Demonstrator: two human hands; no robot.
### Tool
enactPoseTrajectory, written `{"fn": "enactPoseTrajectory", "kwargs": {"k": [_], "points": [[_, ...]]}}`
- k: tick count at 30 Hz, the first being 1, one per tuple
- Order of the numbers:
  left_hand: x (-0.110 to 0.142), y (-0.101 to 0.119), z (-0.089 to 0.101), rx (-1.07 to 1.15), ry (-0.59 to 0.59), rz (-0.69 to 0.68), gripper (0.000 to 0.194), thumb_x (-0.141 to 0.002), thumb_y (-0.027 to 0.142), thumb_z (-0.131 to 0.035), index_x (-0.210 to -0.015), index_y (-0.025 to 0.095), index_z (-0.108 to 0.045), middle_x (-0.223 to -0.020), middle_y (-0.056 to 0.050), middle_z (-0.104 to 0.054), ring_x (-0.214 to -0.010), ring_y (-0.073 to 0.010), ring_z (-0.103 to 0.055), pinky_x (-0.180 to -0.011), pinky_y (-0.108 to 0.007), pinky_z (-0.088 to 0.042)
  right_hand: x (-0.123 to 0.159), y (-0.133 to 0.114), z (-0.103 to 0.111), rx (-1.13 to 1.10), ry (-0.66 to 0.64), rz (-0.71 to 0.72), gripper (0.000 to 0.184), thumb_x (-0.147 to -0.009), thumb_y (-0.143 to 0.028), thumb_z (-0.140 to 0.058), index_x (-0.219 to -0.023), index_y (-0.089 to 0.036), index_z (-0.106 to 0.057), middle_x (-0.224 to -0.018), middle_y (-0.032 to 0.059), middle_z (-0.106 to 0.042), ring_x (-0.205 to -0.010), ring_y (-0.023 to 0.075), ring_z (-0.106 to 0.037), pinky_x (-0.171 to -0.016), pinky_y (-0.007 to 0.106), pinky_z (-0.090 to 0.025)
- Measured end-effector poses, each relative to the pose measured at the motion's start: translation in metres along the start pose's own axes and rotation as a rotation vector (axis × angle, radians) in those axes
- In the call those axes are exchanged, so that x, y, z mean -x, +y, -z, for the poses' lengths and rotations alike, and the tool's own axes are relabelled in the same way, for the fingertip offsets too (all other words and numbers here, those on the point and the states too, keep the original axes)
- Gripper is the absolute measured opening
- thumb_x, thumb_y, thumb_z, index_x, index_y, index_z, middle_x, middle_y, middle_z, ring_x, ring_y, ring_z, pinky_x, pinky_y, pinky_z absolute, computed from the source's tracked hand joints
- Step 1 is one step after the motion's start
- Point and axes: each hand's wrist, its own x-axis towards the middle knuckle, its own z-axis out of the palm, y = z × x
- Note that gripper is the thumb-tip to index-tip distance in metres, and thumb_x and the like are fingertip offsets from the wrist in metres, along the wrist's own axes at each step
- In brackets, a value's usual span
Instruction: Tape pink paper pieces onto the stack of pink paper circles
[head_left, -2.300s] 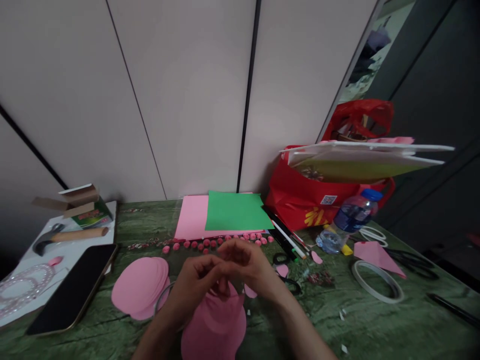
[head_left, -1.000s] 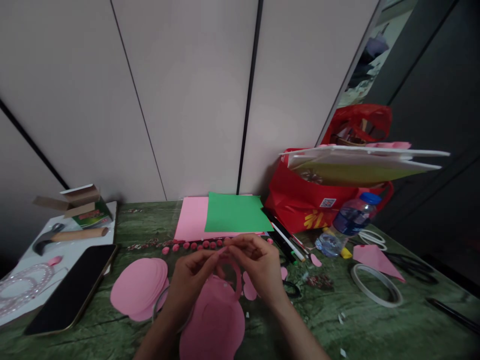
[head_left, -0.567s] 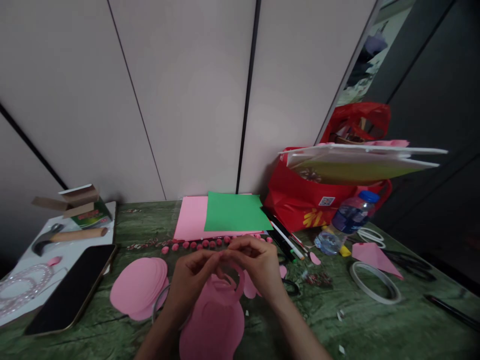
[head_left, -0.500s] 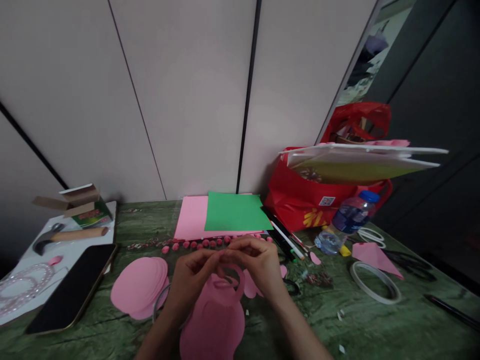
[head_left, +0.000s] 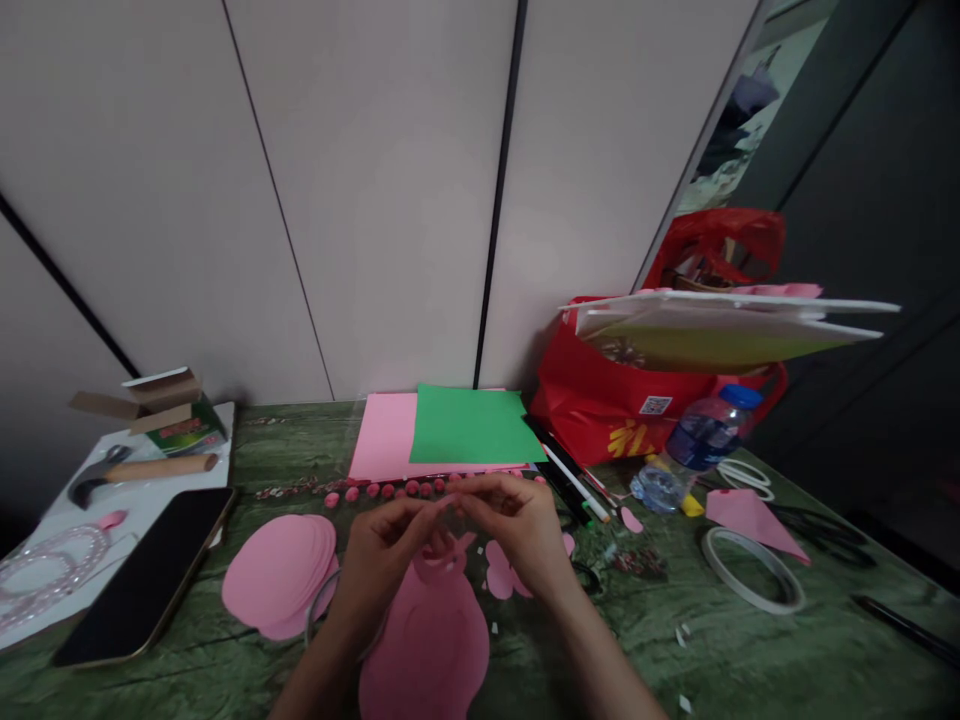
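Observation:
My left hand (head_left: 379, 565) and my right hand (head_left: 517, 535) meet above the green table, fingertips pinched together on a small pink paper piece (head_left: 447, 560) that curls just below them. Under my hands lies a large pink paper cut-out (head_left: 431, 650). A stack of pink round cut-outs (head_left: 277, 575) sits to the left of it. A row of small pink balls (head_left: 390, 490) runs just beyond my fingers.
Pink and green sheets (head_left: 469, 425) lie by the wall. A red bag (head_left: 622, 400) holding boards, a water bottle (head_left: 694, 440), pens (head_left: 574, 480), tape rings (head_left: 754, 570) and scissors (head_left: 821, 530) are at right. A phone (head_left: 146, 575), hammer (head_left: 139, 470) and small box (head_left: 169, 410) are at left.
The pink strip that stood in a loop between my fingers has been drawn in and now curls small under my fingertips. My hands stay together in the same place.

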Motion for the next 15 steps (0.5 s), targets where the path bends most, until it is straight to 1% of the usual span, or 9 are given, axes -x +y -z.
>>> {"fn": "enactPoseTrajectory", "kwargs": {"k": [6,10,13,15], "points": [[0.0004,-0.0004,-0.0003,0.008,0.004,-0.009,0.021,-0.076,0.031,-0.060,-0.065,0.014,-0.065,-0.053,0.001,-0.061,-0.053,-0.0110,-0.056,-0.053,-0.020,-0.042,0.0004,-0.0026,-0.0006,-0.016,0.031,-0.013,0.010,-0.057,-0.017,-0.074,-0.066,-0.017,-0.069,-0.066,0.0017,-0.070,-0.060,0.0133,-0.064,-0.059,0.022,-0.052],[0.0004,-0.0015,0.0003,-0.017,-0.001,-0.013,0.020,-0.075,0.030,-0.060,-0.064,0.014,-0.064,-0.053,0.001,-0.060,-0.053,-0.0119,-0.056,-0.053,-0.021,-0.042,-0.0001,-0.0008,-0.0011,-0.050,0.039,-0.062,0.012,-0.053,-0.014,-0.077,-0.060,-0.017,-0.067,-0.057,-0.0020,-0.067,-0.052,0.0099,-0.061,-0.051,0.018,-0.048],[0.0001,-0.0015,-0.0003,-0.030,0.000,-0.019,0.020,-0.075,0.030,-0.060,-0.064,0.014,-0.064,-0.052,0.001,-0.059,-0.052,-0.0121,-0.055,-0.052,-0.022,-0.042,-0.0003,-0.0006,-0.0004,-0.064,0.053,-0.078,0.014,-0.050,-0.013,-0.078,-0.057,-0.017,-0.067,-0.053,-0.0026,-0.065,-0.049,0.0098,-0.060,-0.049,0.017,-0.048],[0.0000,-0.0012,-0.0008,-0.031,0.004,-0.025,0.021,-0.075,0.031,-0.060,-0.063,0.014,-0.064,-0.052,0.000,-0.059,-0.052,-0.0123,-0.055,-0.052,-0.022,-0.042,-0.0004,-0.0011,0.0007,-0.059,0.049,-0.075,0.012,-0.050,-0.013,-0.077,-0.057,-0.017,-0.068,-0.054,-0.0022,-0.066,-0.050,0.0103,-0.060,-0.049,0.018,-0.049]]}}
